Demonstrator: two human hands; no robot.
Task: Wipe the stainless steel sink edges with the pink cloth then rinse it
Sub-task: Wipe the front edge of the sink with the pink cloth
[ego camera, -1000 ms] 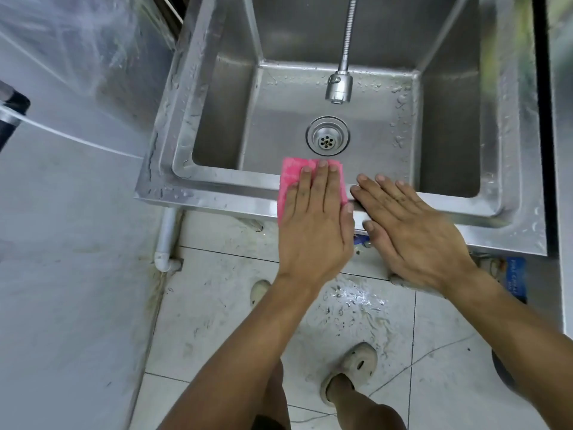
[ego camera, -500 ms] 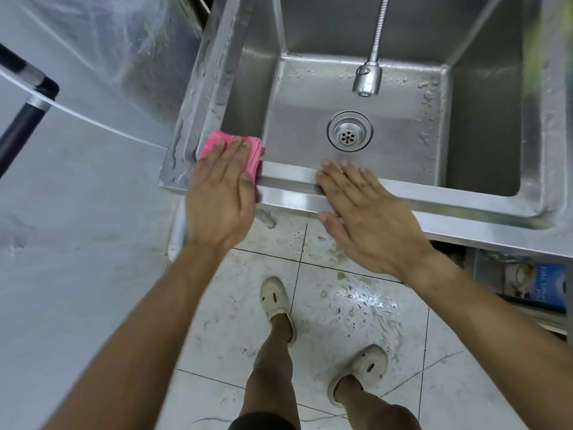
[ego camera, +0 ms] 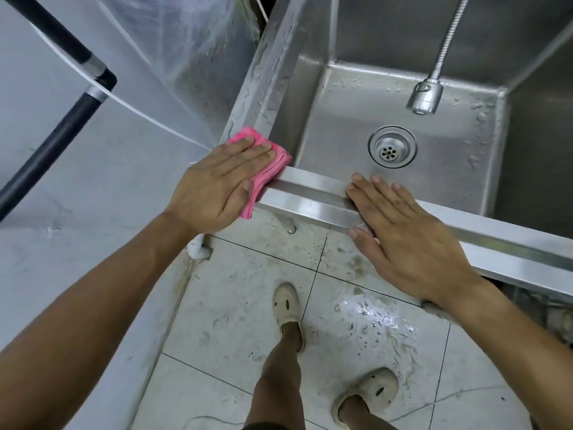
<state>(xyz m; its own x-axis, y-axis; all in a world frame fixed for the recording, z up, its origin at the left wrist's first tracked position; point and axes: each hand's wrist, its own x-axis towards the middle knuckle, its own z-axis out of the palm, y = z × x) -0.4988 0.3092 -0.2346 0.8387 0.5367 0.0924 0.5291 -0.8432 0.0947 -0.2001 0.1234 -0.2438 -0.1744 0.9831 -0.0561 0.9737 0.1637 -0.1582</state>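
A folded pink cloth point(ego camera: 270, 169) lies on the front left corner of the stainless steel sink point(ego camera: 313, 197). My left hand point(ego camera: 217, 184) presses flat on the cloth with straight fingers. My right hand point(ego camera: 406, 237) rests flat on the front edge, further right, palm down, holding nothing. Water drops cover the left edge point(ego camera: 266, 76). The tap head point(ego camera: 424, 97) hangs on a flexible hose over the basin, above the round drain point(ego camera: 392, 146). No water runs from it.
A clear plastic sheet point(ego camera: 173, 66) and a black pipe point(ego camera: 59, 131) stand to the left of the sink. Below are wet white floor tiles point(ego camera: 366, 308) and my two feet in pale clogs. A white drain pipe point(ego camera: 198, 246) runs down under the corner.
My left hand has slid the pink cloth leftward along the front edge, from the middle to the left corner. My right hand followed a little to the left on the edge.
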